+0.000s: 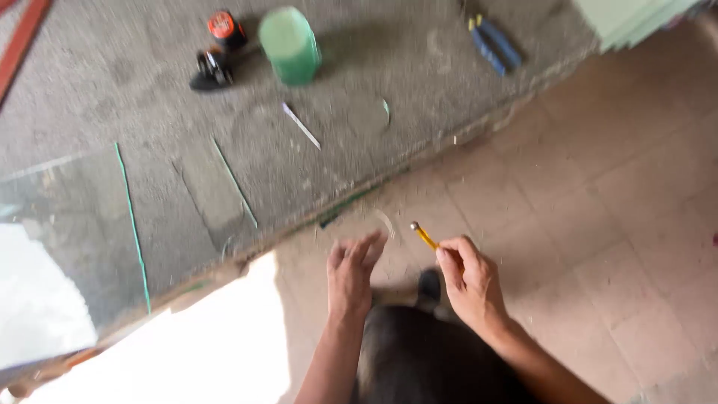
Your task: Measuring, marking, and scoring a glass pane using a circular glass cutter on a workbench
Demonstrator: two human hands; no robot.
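My right hand (467, 280) grips a thin yellow-handled tool (423, 235) with a small metal tip, pointing up and left. My left hand (350, 275) is beside it with fingers spread; a faint curved clear piece (385, 222) shows at its fingertips, but the blur hides whether the hand holds it. Both hands hover over the tiled floor, just off the edge of a grey carpeted worktable (149, 67). A large clear glass sheet (67, 224) with green edges lies on the table at the left.
On the table's far side stand a green cylinder (290, 45), an orange and black tape measure (226, 27) and a black tool (211, 69). Blue-handled pliers (493, 43) lie at the right. Glass offcuts (301, 126) lie mid-table. Pale green sheets (636, 19) are stacked top right.
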